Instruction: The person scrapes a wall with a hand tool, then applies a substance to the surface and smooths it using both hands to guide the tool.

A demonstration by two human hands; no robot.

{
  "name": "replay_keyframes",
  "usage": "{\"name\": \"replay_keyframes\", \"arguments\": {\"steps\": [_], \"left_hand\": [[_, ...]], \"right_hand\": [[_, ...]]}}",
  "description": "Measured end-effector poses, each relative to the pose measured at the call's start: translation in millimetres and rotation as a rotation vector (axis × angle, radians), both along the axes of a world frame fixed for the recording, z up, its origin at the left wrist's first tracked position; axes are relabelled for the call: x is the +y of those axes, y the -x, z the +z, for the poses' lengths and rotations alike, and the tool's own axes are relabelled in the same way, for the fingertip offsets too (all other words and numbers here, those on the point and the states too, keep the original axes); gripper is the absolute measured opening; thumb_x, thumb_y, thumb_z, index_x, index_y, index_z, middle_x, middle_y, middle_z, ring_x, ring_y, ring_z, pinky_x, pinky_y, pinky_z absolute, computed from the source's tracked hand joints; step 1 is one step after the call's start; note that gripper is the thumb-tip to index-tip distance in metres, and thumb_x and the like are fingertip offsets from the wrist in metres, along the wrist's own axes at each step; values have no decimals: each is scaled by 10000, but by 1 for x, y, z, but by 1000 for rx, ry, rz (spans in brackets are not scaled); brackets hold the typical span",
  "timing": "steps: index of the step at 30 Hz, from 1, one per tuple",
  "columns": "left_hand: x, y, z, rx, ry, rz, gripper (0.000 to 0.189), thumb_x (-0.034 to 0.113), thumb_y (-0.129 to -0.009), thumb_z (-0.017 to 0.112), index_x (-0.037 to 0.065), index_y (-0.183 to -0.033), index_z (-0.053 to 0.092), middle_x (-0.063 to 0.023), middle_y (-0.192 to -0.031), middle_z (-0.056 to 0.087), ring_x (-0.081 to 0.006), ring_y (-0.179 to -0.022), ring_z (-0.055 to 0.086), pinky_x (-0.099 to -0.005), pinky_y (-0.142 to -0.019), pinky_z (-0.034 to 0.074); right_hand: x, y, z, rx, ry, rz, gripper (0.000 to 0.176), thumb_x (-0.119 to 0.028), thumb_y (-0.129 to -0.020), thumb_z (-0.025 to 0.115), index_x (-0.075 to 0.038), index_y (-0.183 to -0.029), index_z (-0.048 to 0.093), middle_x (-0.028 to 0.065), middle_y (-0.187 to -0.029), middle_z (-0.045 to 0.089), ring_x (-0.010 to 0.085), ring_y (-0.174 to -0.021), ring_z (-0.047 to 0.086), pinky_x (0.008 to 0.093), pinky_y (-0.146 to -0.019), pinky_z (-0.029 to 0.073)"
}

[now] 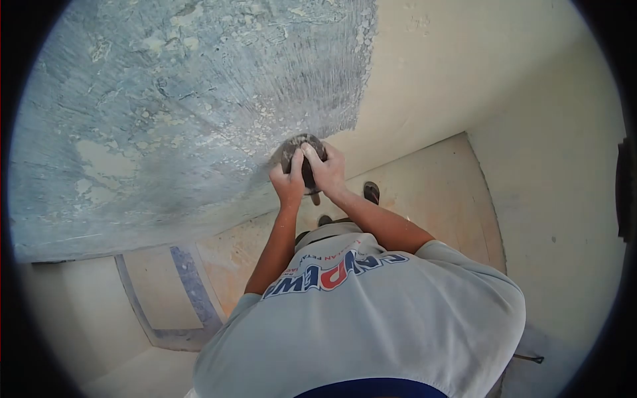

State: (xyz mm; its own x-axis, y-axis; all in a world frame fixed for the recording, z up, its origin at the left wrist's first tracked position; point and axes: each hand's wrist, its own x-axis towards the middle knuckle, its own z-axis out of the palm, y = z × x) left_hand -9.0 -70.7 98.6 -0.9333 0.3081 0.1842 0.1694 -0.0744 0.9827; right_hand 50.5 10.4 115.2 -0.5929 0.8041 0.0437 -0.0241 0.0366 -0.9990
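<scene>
Head view: your left hand (286, 178) and right hand (328, 171) are grasping a dark rounded block (308, 174) between them, just off centre toward eleven o'clock, at the wall. Patchy blue-grey coating (199, 99) is extending toward ten o'clock, cream coating (424, 73) toward one.

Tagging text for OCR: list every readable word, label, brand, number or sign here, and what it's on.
"DEW": part of the large upside-down lettering, with a red D, on the grey T-shirt; the letters at both ends are distorted by folds.
Small red lettering, same shirt: too small and blurred to read reliably.
Dark handheld tool: no readable text.
No readable numbers or signs elsewhere.
</scene>
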Motion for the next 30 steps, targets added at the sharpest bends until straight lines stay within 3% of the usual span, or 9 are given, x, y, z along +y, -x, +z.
{"name": "replay_keyframes", "arguments": {"steps": [3,9,14,20,23,25,26,28,30], "left_hand": [[-7,-17,-37,-111,142,52,338,246,-926,715,-75,-820,695,-11,-680,644,-74,-679,562,-294,-620,478],[-12,-13,-39,-167,155,33,347,255,-941,701,-73,-828,701,3,-710,640,-67,-686,546,-281,-622,468],[-17,-11,-51,-219,218,-60,343,264,-946,697,-53,-815,709,8,-699,628,-70,-674,540,-282,-613,465],[-32,-9,-60,-347,359,-240,373,312,-958,680,-18,-786,685,11,-741,626,-63,-698,533,-279,-605,447],[-45,-1,-79,-403,454,-422,384,346,-979,648,7,-801,670,-44,-831,692,-95,-746,610,-266,-660,499],[-50,-4,-74,-749,145,-369,366,360,-999,613,17,-878,648,-124,-979,726,-181,-834,693,-294,-752,555],[-55,-2,-76,-748,154,-381,366,360,-999,613,17,-878,648,-124,-979,726,-181,-834,693,-294,-752,555],[-68,3,-79,-780,157,-347,376,368,-1011,584,-5,-996,624,-186,-1133,704,-275,-953,713,-366,-855,574],[-78,2,-78,-786,172,-358,396,381,-1016,571,-12,-1034,618,-183,-1156,697,-275,-989,702,-372,-867,567]], "right_hand": [[-6,-9,-49,-109,18,-21,417,-392,-896,704,24,-882,715,171,-740,689,228,-673,655,376,-666,512],[-7,-9,-48,-146,47,-27,418,-372,-894,709,45,-873,712,177,-733,689,229,-651,647,377,-658,511],[2,-13,-62,-131,151,106,387,-336,-899,728,48,-863,707,92,-702,659,116,-653,562,328,-616,478],[10,-33,-81,-108,320,192,368,-347,-921,710,21,-933,723,16,-758,657,92,-691,563,292,-639,477],[19,-45,-88,-144,394,42,375,-364,-928,699,3,-1000,728,7,-819,664,89,-721,572,282,-663,478],[33,-57,-91,-135,480,-14,394,-375,-930,698,6,-1024,725,8,-856,662,86,-753,575,276,-689,478],[38,-64,-92,-111,516,-65,390,-374,-929,701,6,-1013,724,5,-857,657,82,-758,573,273,-694,476],[47,-75,-99,-32,615,-134,386,-376,-930,704,0,-1019,704,6,-851,653,101,-756,590,269,-714,484],[57,-87,-102,-6,700,-129,403,-385,-925,709,-3,-1049,684,21,-871,661,124,-767,609,273,-733,495]]}}
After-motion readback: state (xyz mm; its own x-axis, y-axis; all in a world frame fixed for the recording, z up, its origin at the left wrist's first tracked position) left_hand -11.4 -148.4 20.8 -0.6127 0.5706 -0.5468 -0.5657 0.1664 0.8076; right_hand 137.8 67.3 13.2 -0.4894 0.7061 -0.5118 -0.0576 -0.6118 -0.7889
